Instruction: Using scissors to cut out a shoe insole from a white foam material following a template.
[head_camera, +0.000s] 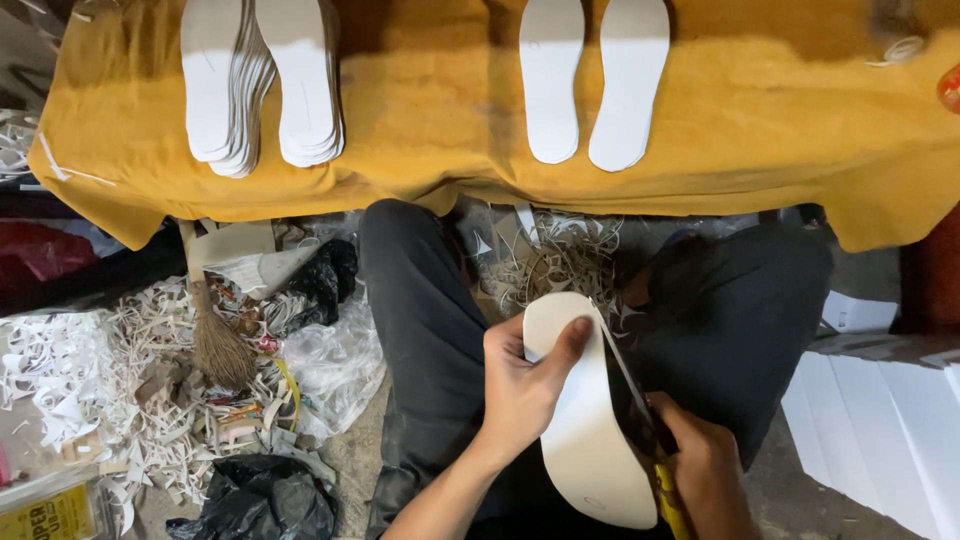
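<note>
L hand (520, 385) grips insole (585, 415); R hand (705, 470) scissors (640, 410)

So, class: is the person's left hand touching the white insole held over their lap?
Touching. The head view shows the left hand gripping the white insole, with the thumb pressed flat across its upper face and the fingers curled round its left edge.

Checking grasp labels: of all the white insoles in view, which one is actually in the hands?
The insole over the lap: the left hand grips its edge and the right hand works scissors along it. The others lie on the yellow cloth.
</note>
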